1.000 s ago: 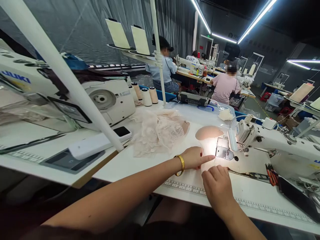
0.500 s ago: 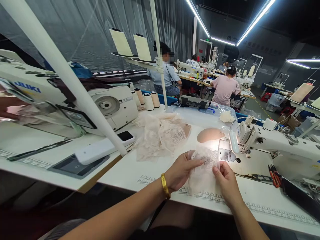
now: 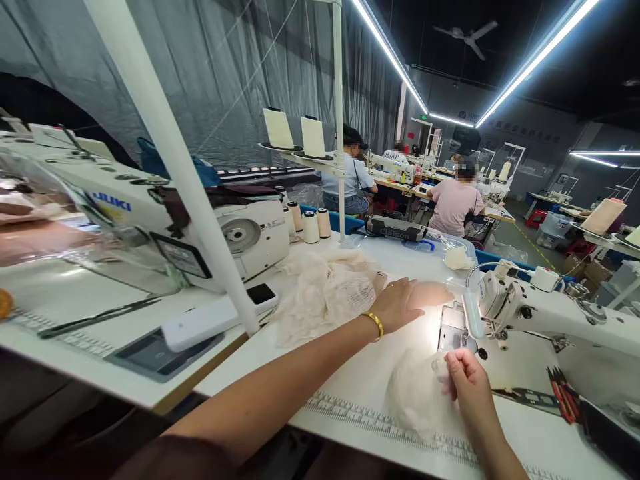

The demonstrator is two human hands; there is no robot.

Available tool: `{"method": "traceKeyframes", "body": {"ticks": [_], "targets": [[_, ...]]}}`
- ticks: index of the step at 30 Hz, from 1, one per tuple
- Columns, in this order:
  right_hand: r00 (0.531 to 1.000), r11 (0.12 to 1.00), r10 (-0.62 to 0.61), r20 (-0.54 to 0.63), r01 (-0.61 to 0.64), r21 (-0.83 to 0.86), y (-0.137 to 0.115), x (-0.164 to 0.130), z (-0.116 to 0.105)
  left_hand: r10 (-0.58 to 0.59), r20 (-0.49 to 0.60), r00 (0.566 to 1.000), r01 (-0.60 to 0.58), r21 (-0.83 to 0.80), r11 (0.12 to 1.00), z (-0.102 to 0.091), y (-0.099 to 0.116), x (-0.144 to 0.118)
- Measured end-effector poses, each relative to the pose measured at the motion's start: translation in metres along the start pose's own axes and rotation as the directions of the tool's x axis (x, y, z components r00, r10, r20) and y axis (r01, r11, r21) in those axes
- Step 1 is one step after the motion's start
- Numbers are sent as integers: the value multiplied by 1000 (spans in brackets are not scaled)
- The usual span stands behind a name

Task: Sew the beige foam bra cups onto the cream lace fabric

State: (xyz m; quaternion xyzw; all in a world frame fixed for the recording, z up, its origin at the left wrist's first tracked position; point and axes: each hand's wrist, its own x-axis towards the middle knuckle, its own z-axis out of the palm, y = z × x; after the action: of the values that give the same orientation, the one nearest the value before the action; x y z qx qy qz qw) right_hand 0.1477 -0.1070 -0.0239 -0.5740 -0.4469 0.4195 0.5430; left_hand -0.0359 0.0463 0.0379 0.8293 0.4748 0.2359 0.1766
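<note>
I see the white table (image 3: 350, 373) running wide, free of clutter toward its near ruled edge; the sewing machine (image 3: 545, 313) hems in the right; the lace heap (image 3: 325, 297) lies left; my left hand (image 3: 400, 303) rests flat, fingers loose, on the beige cup (image 3: 433, 293) beyond; my right hand (image 3: 463, 383) pinches the lace piece (image 3: 413, 397), nearer me, just before the needle plate (image 3: 453, 327).

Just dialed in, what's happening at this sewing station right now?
A person sits at a white sewing machine. Their left hand reaches across the table onto a beige foam cup beside a heap of lace pieces. Their right hand pinches a lace piece lying in front of the lit needle area. Other workers sew in the background.
</note>
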Motion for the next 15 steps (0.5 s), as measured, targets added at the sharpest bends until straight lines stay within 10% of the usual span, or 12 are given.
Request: {"method": "traceKeyframes", "body": {"ticks": [6, 15], "targets": [[1000, 1000, -13, -4, 13, 20, -2, -3, 2, 11, 56, 998, -11, -8, 1000, 26, -9, 27], [999, 995, 17, 29, -20, 94, -7, 0, -6, -29, 22, 999, 34, -260, 965, -24, -4, -5]]}}
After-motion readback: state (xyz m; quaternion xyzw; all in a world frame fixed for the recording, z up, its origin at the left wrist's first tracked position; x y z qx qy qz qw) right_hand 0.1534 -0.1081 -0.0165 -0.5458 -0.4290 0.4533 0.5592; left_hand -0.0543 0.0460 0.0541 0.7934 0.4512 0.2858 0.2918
